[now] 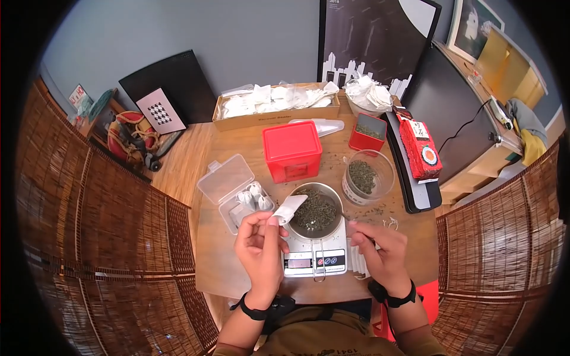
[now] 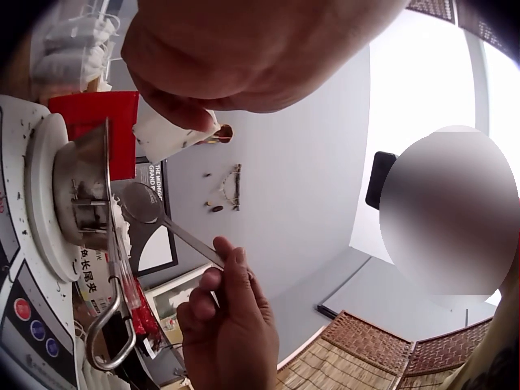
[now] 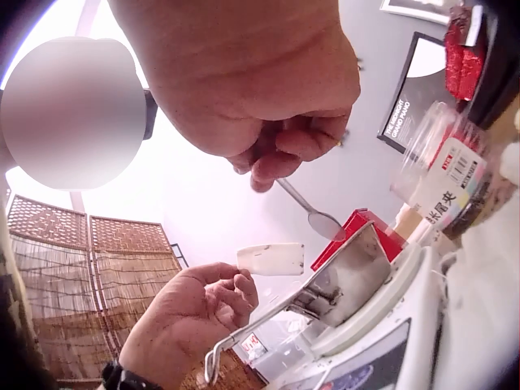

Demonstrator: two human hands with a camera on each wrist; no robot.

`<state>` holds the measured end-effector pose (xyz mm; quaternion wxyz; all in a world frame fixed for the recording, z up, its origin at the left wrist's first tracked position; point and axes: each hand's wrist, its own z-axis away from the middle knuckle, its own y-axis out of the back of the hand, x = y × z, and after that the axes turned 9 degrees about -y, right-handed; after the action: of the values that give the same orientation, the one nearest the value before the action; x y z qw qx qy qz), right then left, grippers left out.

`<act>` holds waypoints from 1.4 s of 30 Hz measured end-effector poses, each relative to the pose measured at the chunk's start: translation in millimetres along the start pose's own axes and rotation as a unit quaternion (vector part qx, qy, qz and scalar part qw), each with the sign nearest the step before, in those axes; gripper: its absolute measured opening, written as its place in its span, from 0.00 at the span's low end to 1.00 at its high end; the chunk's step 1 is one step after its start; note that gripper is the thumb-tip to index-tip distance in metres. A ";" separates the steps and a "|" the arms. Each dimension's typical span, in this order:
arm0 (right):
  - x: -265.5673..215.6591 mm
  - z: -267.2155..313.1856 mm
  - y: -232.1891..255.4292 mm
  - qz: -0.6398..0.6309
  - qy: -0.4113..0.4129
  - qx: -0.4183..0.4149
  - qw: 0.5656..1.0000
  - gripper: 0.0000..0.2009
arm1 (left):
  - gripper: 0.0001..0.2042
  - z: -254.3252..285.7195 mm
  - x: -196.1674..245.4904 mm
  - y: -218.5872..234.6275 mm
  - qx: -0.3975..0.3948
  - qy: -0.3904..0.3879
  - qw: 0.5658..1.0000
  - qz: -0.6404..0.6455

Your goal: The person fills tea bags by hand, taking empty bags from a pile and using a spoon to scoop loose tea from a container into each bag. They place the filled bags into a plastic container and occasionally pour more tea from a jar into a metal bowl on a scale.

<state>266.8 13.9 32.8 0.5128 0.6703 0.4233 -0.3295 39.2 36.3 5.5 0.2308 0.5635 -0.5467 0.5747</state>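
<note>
My left hand (image 1: 259, 252) pinches a small white tea bag (image 1: 291, 207) by one end, over the left rim of a metal pan (image 1: 316, 252). Dried green leaves (image 1: 314, 210) lie inside the pan, which stands on a white kitchen scale (image 1: 341, 249). To the pan's right, my right hand (image 1: 383, 252) grips a metal spoon (image 3: 325, 225) by its handle. In the left wrist view the spoon's bowl shows above the pan, a short way from the bag. Whether the spoon carries leaves I cannot tell.
A clear lidded box (image 1: 225, 172) with several filled bags (image 1: 255, 194) stands left. Behind are a red box (image 1: 291, 148) and a cardboard box (image 1: 273, 123) of white bags. A clear jar (image 1: 387, 172), a red tin (image 1: 365, 142) and a red packet (image 1: 420, 151) stand right.
</note>
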 end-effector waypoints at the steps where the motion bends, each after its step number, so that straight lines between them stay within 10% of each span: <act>1: -1.9 -2.3 2.8 0.001 0.001 -0.001 1.000 0.11 | 0.07 0.1 -0.2 0.6 -0.003 -0.001 1.000 -0.001; 16: -2.8 -18.1 -24.9 -0.171 -0.121 0.025 0.978 0.06 | 0.06 3.7 3.1 3.0 -0.006 0.006 1.000 0.016; 28: -3.9 6.6 -28.6 0.059 0.002 0.046 0.997 0.05 | 0.09 1.2 8.7 0.6 -0.061 0.004 0.996 -0.071; 42: 33.7 24.9 -29.6 -0.237 -0.198 0.028 0.951 0.13 | 0.06 -3.5 14.6 -7.7 -0.079 0.032 0.995 -0.052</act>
<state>254.1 1.0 -15.2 0.4745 0.4862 0.4506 -0.5791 40.8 36.6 22.3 0.3214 0.5526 -0.5523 0.5351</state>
